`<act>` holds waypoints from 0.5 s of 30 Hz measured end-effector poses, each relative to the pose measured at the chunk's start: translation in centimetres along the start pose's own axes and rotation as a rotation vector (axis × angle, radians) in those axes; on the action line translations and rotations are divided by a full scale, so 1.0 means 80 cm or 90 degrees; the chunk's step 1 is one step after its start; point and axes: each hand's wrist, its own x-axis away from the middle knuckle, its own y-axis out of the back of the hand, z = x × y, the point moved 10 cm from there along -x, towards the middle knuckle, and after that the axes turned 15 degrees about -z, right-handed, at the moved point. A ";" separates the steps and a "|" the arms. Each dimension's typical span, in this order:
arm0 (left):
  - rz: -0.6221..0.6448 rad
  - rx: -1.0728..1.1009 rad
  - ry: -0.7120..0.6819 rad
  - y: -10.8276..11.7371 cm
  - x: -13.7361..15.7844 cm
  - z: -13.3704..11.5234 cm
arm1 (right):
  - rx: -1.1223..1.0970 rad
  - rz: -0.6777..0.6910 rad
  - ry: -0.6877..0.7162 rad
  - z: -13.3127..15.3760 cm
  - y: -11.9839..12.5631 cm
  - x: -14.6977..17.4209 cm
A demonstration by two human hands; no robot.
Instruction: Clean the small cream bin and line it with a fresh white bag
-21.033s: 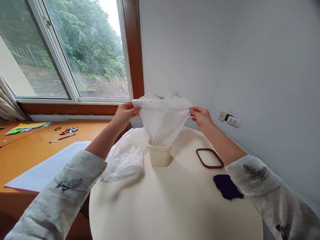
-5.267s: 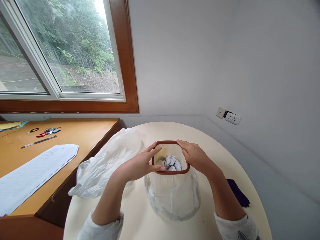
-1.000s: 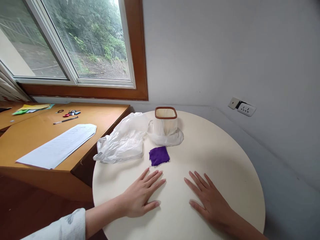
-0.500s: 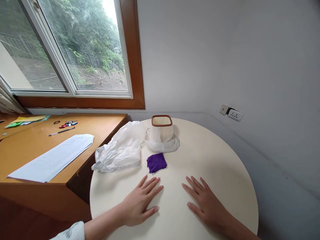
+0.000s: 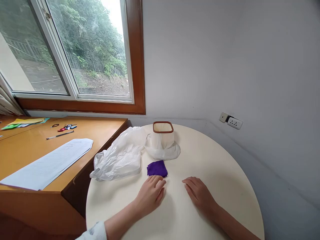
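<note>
On the round table a purple cloth (image 5: 157, 168) lies flat and wrinkled. My left hand (image 5: 151, 194) is at its near edge, fingers bent downward and loosely apart from the thumb. The fingertips overlap the cloth's edge in view; whether they touch it I cannot tell. To the right, my right hand (image 5: 198, 194) is over the tabletop with nothing in it, its fingers stretched out close together. Behind the cloth stands a small bin (image 5: 163, 127) with a brown rim, lined with a white plastic bag whose edge spreads around its base.
A crumpled white plastic bag (image 5: 120, 155) lies at the left of the round table (image 5: 222, 166). Beside it, a wooden desk (image 5: 100, 133) holds papers (image 5: 55, 163), a pen (image 5: 60, 135) and keys (image 5: 67, 127). A wall with a socket (image 5: 235, 122) borders the right.
My left hand has moved forward and right to the cloth, its spread fingers now bent. My right hand has drawn its spread fingers together. The view has tilted slightly up.
</note>
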 end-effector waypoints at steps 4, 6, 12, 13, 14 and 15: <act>0.004 -0.095 0.077 -0.021 -0.053 0.022 | 0.002 -0.078 0.030 -0.020 -0.012 -0.039; 0.040 -0.107 0.116 -0.038 -0.068 0.033 | -0.001 -0.133 0.015 -0.033 -0.015 -0.065; 0.082 -0.120 0.155 -0.068 -0.066 0.061 | -0.009 -0.310 -0.085 -0.046 -0.007 -0.152; 0.082 -0.126 0.161 -0.069 -0.064 0.066 | -0.003 -0.323 -0.098 -0.044 -0.007 -0.165; 0.080 -0.132 0.170 -0.068 -0.062 0.072 | 0.006 -0.327 -0.107 -0.041 -0.008 -0.178; 0.079 -0.139 0.179 -0.068 -0.060 0.077 | 0.016 -0.325 -0.112 -0.038 -0.010 -0.190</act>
